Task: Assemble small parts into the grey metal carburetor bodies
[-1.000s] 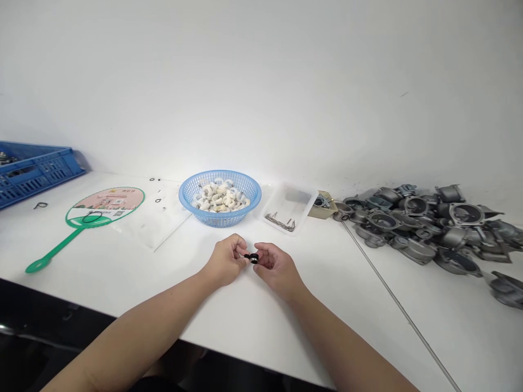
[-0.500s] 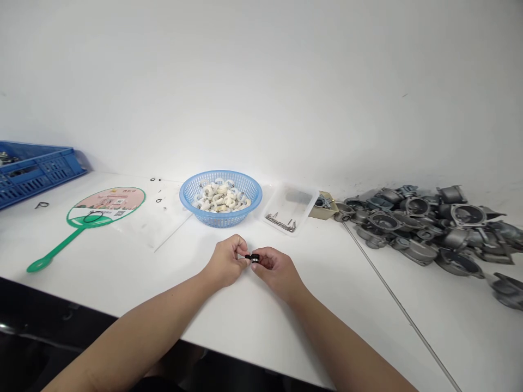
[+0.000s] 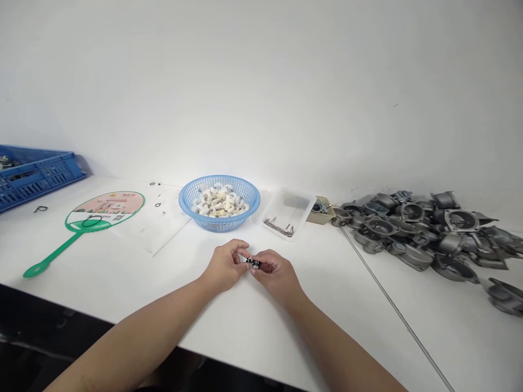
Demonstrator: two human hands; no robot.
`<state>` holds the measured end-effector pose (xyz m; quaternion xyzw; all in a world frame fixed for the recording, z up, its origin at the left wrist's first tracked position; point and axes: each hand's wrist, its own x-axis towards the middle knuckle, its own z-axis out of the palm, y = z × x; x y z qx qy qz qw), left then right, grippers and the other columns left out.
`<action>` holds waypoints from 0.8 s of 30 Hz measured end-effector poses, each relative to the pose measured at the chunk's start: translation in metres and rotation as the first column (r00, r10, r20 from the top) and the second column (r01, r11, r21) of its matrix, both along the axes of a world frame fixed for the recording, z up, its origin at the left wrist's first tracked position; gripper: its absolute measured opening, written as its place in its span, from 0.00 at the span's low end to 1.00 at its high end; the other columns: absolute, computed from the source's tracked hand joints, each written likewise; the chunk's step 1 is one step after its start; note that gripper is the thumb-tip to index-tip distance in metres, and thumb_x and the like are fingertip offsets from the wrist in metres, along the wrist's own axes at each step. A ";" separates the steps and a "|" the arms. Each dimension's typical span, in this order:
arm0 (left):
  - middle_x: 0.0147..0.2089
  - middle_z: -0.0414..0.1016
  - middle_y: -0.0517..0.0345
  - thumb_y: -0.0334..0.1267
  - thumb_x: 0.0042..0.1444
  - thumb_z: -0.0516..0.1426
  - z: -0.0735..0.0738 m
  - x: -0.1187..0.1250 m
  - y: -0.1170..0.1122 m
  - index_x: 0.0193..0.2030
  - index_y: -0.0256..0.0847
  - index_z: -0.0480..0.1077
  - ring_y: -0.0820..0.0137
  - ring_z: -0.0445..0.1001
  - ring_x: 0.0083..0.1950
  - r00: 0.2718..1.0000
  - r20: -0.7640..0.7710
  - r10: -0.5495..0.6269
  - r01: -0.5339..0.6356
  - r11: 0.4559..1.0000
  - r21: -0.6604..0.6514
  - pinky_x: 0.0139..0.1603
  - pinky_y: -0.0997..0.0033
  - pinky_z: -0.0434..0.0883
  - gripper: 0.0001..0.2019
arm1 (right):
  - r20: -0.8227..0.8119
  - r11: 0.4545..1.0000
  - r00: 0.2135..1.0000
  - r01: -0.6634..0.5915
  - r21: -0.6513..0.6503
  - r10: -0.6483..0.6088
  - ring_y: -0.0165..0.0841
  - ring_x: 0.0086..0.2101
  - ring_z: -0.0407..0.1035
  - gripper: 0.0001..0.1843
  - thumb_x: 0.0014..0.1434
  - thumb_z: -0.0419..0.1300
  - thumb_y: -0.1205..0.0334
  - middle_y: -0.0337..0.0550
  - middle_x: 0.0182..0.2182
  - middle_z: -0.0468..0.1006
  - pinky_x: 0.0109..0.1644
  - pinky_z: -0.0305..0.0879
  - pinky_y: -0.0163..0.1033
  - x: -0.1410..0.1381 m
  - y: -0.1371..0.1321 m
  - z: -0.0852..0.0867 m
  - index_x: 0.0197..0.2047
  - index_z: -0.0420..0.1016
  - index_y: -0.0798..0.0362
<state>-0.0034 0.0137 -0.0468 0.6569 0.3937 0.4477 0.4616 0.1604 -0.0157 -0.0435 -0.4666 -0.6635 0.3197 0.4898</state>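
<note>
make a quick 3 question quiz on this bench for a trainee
1. Short answer: what sits between the fingertips of the left hand and the right hand?
2. True or false: the cast metal housings lie in a pile to the right of the blue mesh basket.
3. Fill in the gap: the green-handled hand fan lies to the ___ of the basket.

Key:
1. A small black and metal part.
2. True.
3. Left.
</note>
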 end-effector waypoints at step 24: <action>0.27 0.71 0.60 0.30 0.45 0.59 0.007 0.001 -0.004 0.32 0.37 0.75 0.77 0.62 0.25 0.999 -0.013 -0.050 0.049 0.999 -0.014 0.27 0.76 0.60 0.06 | -0.073 0.995 0.993 -0.095 0.011 0.096 0.32 0.33 0.67 0.10 0.50 0.64 0.56 0.45 0.37 0.69 0.35 0.67 0.39 0.003 0.002 0.001 0.36 0.77 0.49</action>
